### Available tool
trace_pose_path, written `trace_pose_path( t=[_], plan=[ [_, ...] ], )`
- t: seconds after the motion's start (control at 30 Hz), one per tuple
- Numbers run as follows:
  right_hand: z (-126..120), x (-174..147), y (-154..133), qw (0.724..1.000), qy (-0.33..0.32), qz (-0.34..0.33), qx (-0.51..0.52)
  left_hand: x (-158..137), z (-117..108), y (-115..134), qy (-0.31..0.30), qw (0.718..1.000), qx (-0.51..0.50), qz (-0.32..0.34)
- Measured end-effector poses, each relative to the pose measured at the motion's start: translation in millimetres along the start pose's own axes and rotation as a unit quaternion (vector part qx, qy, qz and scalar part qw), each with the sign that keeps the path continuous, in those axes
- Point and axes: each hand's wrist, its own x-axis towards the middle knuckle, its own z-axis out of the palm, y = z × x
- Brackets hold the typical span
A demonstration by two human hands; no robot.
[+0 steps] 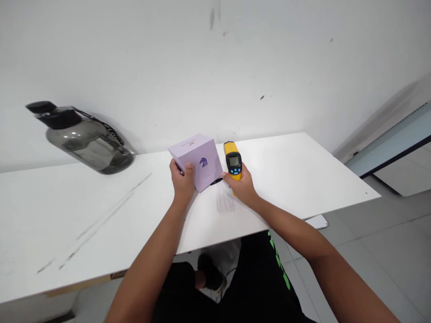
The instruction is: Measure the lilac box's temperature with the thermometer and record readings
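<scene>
A lilac cardboard box (210,168) with a dark blue horse-head mark is tilted above the white table (286,170). My left hand (182,180) grips its left side, the thumb lying on the front face. In my right hand (244,185) is a yellow and black infrared thermometer (233,161), its small screen and blue buttons turned toward me. The fingers wrap round its handle, and the thumb reaches toward the box's lower right corner. Partly hidden behind the box, a thin black object (216,181) lies on the table; its kind I cannot tell.
A grey see-through water bottle (88,142) with a black lid and strap stands at the table's left, by the white wall (175,67). Faint reddish writing (225,199) marks the tabletop near the front edge. At the far right is a glass-topped surface (397,139).
</scene>
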Motion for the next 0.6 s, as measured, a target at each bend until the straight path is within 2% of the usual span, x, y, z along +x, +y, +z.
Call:
trace_pose_path(
  t=[0.6],
  plan=[
    [-1.2, -1.5, 2.9, 0.998, 0.001, -0.041, -0.039, 0.7, 0.2, -1.6, -0.003, 1.0, -0.005, 0.002]
  ],
)
